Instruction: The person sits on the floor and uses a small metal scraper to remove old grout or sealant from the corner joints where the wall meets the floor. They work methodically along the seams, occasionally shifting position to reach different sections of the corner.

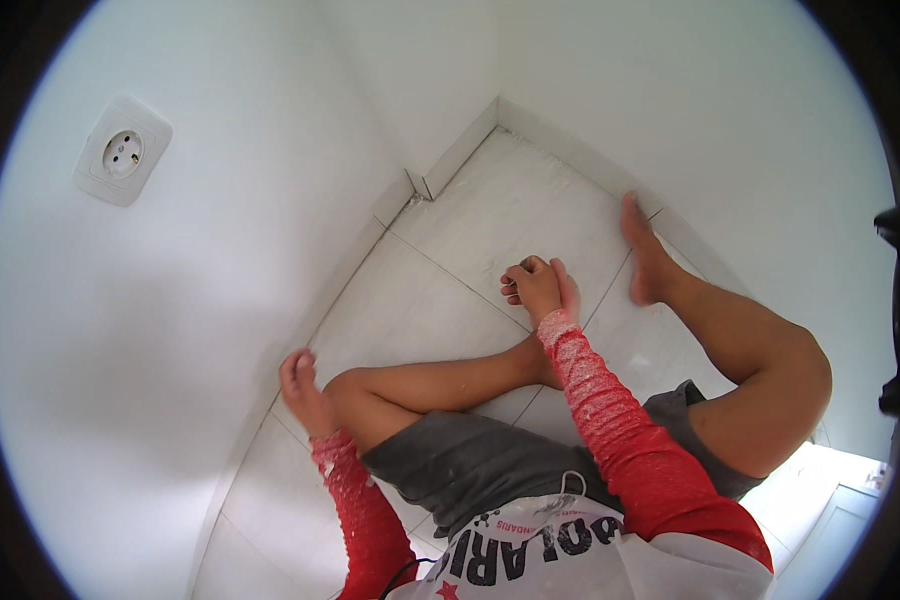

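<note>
My left hand (305,394) is raised beside my left knee, near the white wall and its tile skirting (330,315); its fingers are curled and blurred, and whether it holds anything cannot be told. Over the pale floor tiles (450,315), my right hand (538,289) has curled fingers in front of my bare foot (562,281); its palm is mostly hidden, so a small thing in it cannot be ruled out. Both red sleeves (600,397) carry white dust. White powdery smudges lie on the tiles between my legs and the corner.
Two white walls meet at a corner (499,112), with tile skirting along their feet. A power socket (122,152) is set in the left wall. My other bare foot (641,255) rests against the right skirting. A pale panel (832,536) stands at the lower right.
</note>
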### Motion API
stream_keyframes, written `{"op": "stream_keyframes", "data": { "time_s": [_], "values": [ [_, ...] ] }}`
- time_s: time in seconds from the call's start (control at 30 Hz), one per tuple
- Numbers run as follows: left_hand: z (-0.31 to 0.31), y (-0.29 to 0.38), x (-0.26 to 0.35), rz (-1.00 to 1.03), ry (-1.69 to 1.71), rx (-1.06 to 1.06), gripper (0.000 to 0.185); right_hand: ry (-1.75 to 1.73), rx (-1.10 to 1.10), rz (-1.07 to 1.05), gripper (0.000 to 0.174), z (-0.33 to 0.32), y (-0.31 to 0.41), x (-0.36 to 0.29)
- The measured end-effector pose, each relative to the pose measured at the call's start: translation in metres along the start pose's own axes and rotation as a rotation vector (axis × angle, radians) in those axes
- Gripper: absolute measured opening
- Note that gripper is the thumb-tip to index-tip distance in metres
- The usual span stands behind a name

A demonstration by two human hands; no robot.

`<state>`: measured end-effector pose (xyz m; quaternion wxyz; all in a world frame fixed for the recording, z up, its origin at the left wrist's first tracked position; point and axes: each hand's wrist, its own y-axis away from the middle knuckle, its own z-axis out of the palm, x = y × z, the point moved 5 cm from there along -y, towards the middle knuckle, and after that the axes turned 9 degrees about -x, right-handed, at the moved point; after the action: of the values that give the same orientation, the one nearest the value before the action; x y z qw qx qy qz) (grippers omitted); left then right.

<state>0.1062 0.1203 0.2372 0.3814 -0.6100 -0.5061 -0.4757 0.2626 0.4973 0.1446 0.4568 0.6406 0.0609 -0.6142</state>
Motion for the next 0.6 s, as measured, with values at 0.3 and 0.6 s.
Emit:
{"op": "stream_keyframes", "data": {
  "time_s": [0.3,0.6],
  "values": [
    [0.194,-0.009,0.021,-0.059,-0.133,-0.954,0.038,0.138,-0.166,-0.042,0.029,0.035,0.007,-0.013],
    [0.25,-0.057,0.002,-0.308,0.172,-1.054,0.033,0.305,-0.33,-0.047,0.026,0.052,-0.013,-0.035]
  ]
}}
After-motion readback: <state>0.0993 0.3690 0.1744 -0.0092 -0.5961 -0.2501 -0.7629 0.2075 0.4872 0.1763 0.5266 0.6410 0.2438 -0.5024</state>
